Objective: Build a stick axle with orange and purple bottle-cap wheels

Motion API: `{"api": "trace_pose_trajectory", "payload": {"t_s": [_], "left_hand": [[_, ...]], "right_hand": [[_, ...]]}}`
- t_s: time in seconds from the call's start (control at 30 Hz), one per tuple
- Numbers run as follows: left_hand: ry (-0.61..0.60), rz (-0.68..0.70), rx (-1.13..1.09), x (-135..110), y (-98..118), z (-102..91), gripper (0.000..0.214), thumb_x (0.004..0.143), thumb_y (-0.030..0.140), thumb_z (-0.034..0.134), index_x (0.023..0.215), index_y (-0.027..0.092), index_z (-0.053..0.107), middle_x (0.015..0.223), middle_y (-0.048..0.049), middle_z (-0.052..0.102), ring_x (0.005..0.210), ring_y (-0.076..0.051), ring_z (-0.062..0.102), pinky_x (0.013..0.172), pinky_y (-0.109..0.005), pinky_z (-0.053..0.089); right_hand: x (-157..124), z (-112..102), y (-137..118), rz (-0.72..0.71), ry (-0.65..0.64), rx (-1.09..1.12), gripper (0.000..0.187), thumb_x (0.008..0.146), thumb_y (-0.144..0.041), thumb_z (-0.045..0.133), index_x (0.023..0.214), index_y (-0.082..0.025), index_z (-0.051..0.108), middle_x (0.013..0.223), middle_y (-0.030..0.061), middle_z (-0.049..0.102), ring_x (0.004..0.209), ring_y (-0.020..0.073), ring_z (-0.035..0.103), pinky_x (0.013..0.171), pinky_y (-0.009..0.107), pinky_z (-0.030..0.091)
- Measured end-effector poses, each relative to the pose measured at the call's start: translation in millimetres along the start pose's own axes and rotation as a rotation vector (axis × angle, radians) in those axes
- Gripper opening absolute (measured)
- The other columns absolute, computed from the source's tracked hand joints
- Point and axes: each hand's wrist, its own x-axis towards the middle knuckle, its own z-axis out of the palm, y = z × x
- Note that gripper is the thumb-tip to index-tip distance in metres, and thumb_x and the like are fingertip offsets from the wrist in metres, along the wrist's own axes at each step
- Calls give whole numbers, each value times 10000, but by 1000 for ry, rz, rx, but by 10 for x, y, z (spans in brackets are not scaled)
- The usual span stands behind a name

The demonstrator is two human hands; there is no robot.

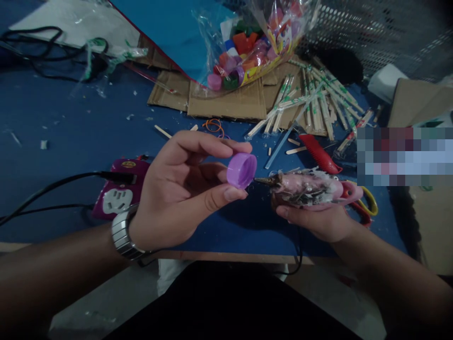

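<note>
Between thumb and fingers, my left hand [187, 186] pinches a purple bottle cap [242, 170], its hollow side facing right. My right hand [318, 219] is wrapped round a pink hot glue gun [304, 186], which is coated in dried, dirty glue. The gun's metal nozzle points left and reaches the open side of the cap; I cannot tell whether it touches. Right behind the gun lie scissors [370, 200] with red and yellow handles, partly hidden. A red-handled utility knife [320, 153] rests just beyond the gun.
A clear bag of colourful caps [247, 54] sits on cardboard [226, 104] at the back. Wrapped chopsticks [314, 101] and a glue stick [283, 144] lie to its right. A purple power strip [118, 193] with black cords is at left. The blue table's front edge [226, 257] runs below my hands.
</note>
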Motion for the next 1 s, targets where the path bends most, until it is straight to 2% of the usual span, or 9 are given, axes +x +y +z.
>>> {"api": "trace_pose_trajectory", "payload": {"t_s": [0.2,0.37,0.5,0.6,0.67,0.8,1.0], "left_hand": [[-4,4,2,-4,-3,3,534,819,18,953,1212,336,780,1350,2,815,1111,-172,828,904,-278,755],[-11,-4,16,-4,-1,1,493,847,51,944,1213,330,768,1369,-13,808,1098,-185,833,879,-292,761],[0,10,9,1,5,6,485,827,59,964,1190,325,782,1342,-7,823,1083,-182,833,866,-272,762],[3,-6,9,-6,15,10,501,826,49,962,1197,335,787,1351,3,819,1072,-181,834,887,-283,765],[11,-36,6,-13,24,14,493,843,46,948,1202,343,785,1363,5,813,1065,-190,835,896,-314,771],[22,-50,-13,-14,34,26,467,847,65,955,1187,335,783,1355,12,812,1061,-195,838,871,-318,763],[56,-69,-24,-3,37,43,430,846,116,976,1162,344,795,1338,15,813,987,-174,824,812,-313,745]], "right_hand": [[8,2,-11,13,13,16,122,976,-279,828,894,-274,737,699,-23,642,879,236,778,1146,464,633],[21,7,-38,-8,1,24,49,983,-278,825,948,-292,795,730,3,682,1091,292,794,1186,497,611],[26,11,-45,-27,-9,36,66,985,-239,822,959,-299,811,787,14,734,1218,303,780,1236,498,577],[20,12,-26,-31,2,42,46,987,-266,834,952,-284,810,816,24,754,1203,301,784,1231,504,581],[11,12,-7,-23,12,60,51,987,-309,847,977,-275,811,817,24,746,1117,292,798,1207,503,600],[-11,11,21,-7,29,90,170,969,-382,879,1076,-269,812,825,19,731,972,268,795,1164,487,628],[-11,-1,17,-33,11,90,188,965,-386,877,1095,-260,826,808,37,709,1131,311,780,1184,504,605]]}}
